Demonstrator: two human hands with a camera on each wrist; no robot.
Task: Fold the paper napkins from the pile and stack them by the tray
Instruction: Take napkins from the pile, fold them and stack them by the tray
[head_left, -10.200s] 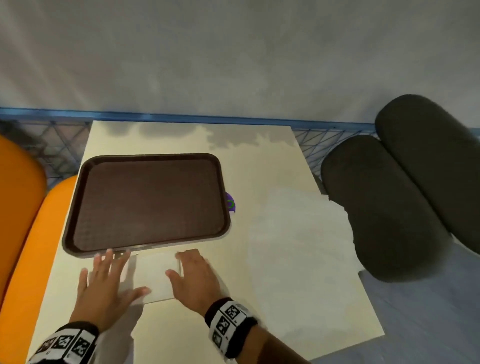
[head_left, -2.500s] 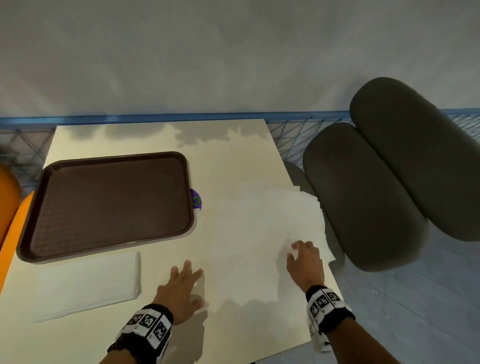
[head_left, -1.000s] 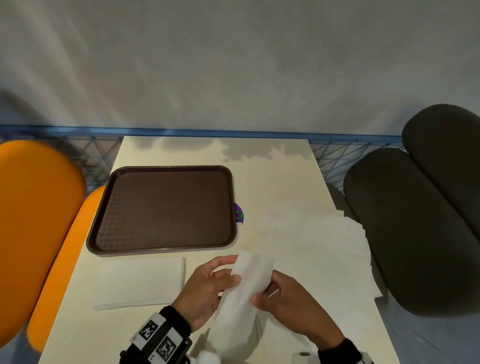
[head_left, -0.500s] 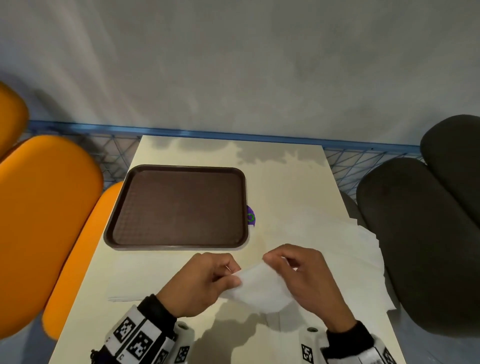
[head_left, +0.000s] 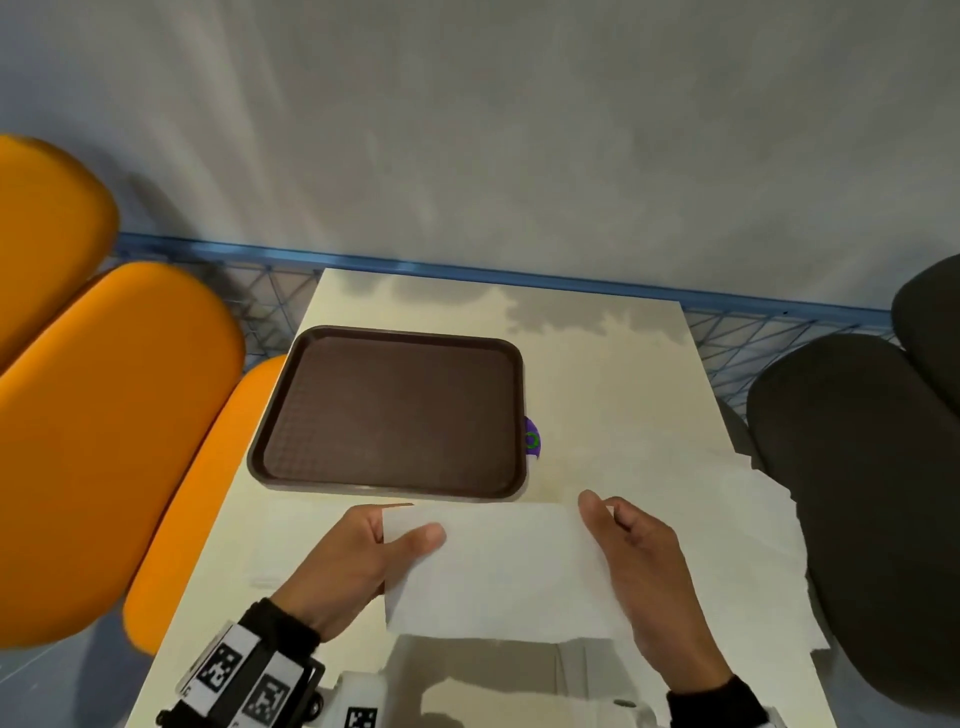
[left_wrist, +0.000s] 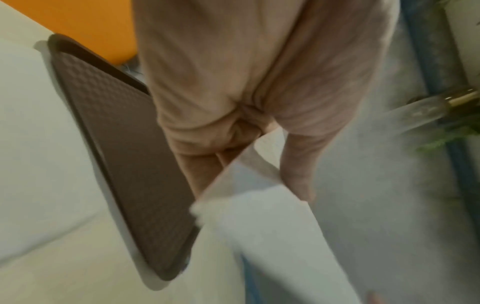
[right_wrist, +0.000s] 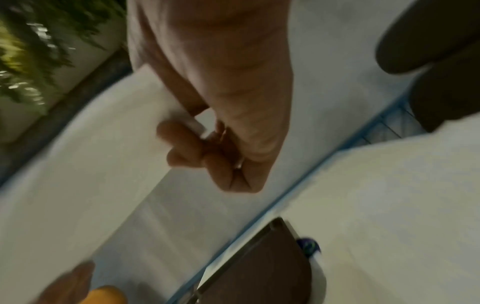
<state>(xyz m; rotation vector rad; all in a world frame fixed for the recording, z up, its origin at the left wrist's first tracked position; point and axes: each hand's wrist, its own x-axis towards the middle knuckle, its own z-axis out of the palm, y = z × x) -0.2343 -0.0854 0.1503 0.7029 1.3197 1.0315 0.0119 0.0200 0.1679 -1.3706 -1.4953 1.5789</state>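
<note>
Hands are holding one white napkin up above the table, just at 6 o'clock from the brown tray. Left hand is pinching its left edge, thumb over the top, fingers curled behind. Right hand is gripping the right edge, fingers curled around it. Loose napkin pile is lying at 3 o'clock, spreading toward the dark chair.

Soft dim indoor light, faint shadows, sharp head view, both wrist views motion-blurred.
</note>
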